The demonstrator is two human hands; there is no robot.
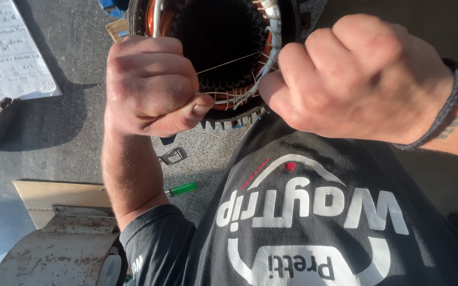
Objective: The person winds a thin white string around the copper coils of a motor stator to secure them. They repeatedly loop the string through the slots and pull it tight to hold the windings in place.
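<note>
left hand (152, 85) fisted, right hand (356, 79) clenched, cord (229, 62) taut

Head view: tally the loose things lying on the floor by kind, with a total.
Green lighter: 1
Sheet of written paper: 1
Small dark metal clip: 1
Cardboard piece: 1
Total: 4

Green lighter (182, 189) on the concrete floor (80, 122), handwritten paper sheet (7, 50), cardboard piece (54, 197), rusty metal drum (62, 249)

left hand (152, 85) fisted, right hand (356, 79) fisted
</note>
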